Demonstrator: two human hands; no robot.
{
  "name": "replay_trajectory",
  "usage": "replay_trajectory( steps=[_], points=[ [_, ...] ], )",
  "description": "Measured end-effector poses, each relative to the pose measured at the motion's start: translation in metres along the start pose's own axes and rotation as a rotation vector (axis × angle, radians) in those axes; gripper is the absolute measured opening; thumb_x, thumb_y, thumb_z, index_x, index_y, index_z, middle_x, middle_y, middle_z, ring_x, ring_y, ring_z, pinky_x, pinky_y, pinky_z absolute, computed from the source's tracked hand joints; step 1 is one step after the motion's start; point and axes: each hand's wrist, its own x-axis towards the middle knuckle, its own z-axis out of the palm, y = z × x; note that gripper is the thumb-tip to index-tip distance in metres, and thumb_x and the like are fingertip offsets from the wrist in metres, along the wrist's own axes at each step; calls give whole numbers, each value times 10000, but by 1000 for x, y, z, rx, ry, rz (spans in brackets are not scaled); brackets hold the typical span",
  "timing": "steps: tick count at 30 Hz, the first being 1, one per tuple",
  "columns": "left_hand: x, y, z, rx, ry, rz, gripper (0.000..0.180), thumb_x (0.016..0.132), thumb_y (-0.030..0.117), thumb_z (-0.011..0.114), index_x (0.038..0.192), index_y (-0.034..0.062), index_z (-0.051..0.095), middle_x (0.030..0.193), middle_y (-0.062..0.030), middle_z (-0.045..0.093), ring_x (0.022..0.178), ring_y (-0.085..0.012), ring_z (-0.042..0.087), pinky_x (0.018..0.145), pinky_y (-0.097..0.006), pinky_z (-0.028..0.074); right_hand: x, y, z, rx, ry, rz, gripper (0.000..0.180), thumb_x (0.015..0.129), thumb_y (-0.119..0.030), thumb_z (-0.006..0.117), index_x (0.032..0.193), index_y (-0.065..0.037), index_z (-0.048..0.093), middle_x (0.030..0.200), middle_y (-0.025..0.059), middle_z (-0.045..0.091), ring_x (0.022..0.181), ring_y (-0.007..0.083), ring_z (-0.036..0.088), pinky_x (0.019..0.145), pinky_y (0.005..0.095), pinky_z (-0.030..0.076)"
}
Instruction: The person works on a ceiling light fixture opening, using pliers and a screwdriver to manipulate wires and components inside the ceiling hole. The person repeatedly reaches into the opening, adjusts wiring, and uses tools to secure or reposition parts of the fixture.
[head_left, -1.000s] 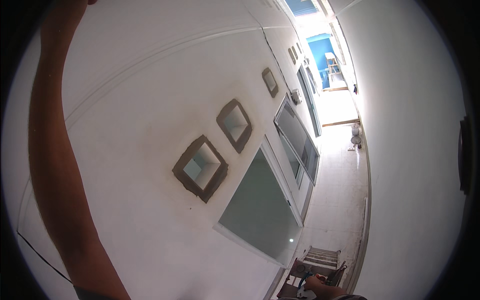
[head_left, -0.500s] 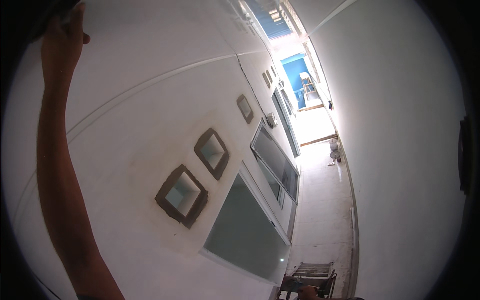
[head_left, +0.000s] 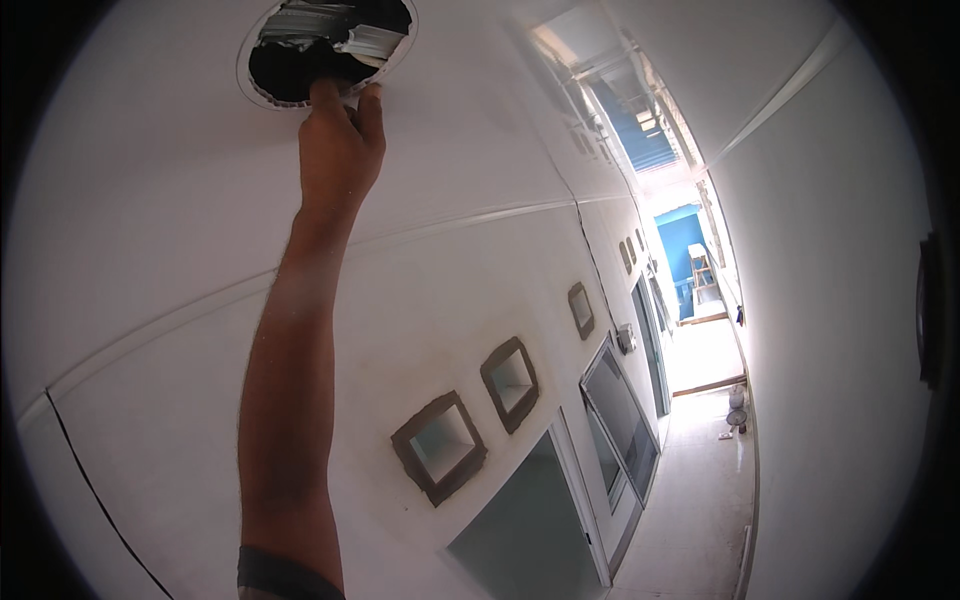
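My left hand (head_left: 342,140) reaches up to a round hole (head_left: 290,75) cut in the white ceiling panel. Its fingers curl over the near edge of the hole, and some fingertips are hidden inside. The thumb presses close beside them at the rim, so the hand grips the hole's edge. Inside the dark opening, silvery and white ribbed surfaces show. The rim looks rough and pale, with a thin curved line drawn around it. My right hand is out of view.
The white wall (head_left: 380,330) has square openings (head_left: 440,447) edged with grey mortar. Beside them are a doorway (head_left: 530,520) and a dark framed window panel (head_left: 620,400). A narrow corridor floor (head_left: 690,480) leads to a stepladder (head_left: 700,265) by a blue wall. Another white wall (head_left: 830,330) stands at right.
The view has swung up and left, bringing the ceiling hole into sight with my left hand at its edge. My right hand and the ladder beneath it have left the lower edge.
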Motion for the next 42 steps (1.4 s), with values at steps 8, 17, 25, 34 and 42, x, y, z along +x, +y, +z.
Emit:
replay_trajectory(
  steps=[8,17,25,34,42],
  points=[
    [-4,-1,0,-45,-32,-70,318,995,247,604,1069,-26,459,582,-132,620,524,-329,654,544,-432,521,-1,-25,-20,105,-20,-73,356,976,-327,631,1169,-32,679,858,68,703,729,134,630,615,325,500],
    [-2,7,-7,-101,-72,-152,330,987,247,601,1081,-27,442,623,-180,638,608,-411,674,612,-502,533,-17,-32,-32,149,-16,-14,373,968,-335,653,1205,-48,676,853,77,700,751,129,630,649,318,502],
    [-1,16,-7,-148,-27,-173,330,984,240,588,1107,-32,447,650,-202,655,684,-440,689,680,-521,547,-22,-24,-62,262,-48,236,425,908,-355,726,1224,-74,691,837,117,696,746,164,647,679,342,524],
    [4,11,-8,-200,19,-143,303,970,240,615,1086,-12,491,783,-270,686,758,-480,690,695,-542,556,-24,-281,-185,401,17,126,519,855,-86,684,1364,-43,591,1070,200,701,896,353,724,763,498,636],
    [2,4,-13,-194,57,-136,309,962,254,655,1102,0,549,713,-219,674,707,-434,691,646,-511,540,-99,-619,-248,41,67,-261,548,894,46,613,1406,130,435,1218,247,606,1108,340,651,789,456,678]
  ],
)
